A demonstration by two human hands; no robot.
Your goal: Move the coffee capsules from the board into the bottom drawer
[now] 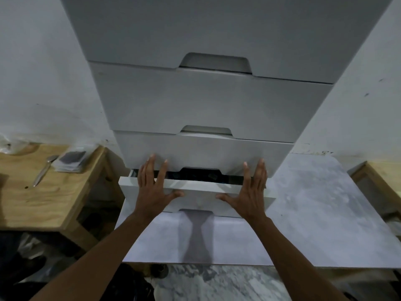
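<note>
Plywood makes up the low table (43,192) at the far left, where a metal spoon (43,170) lies beside a small stack of clear packets (70,161). No coffee capsules can be made out on it, nor on any board in view. Moving right, the left hand (155,187) lies flat and spread on the white front of the bottom drawer (195,194), fingers reaching up over its top edge and holding nothing. This drawer stands slightly pulled out from the white drawer unit (206,101), leaving a dark slot behind its front. Small dark shapes show in that slot, perhaps capsules, but they are too dim to identify. Further right, the right hand (251,192) mirrors the left, palm flat on the drawer front, fingers splayed and empty. Beyond it lies a pale marbled sheet (314,203) on which the unit stands, and another wooden edge (382,179) at the far right.

Judging from the flat palms, the step in hand is closing the drawer. The next move probably calls for an even push from both palms, so the front slides in straight without jamming.
</note>
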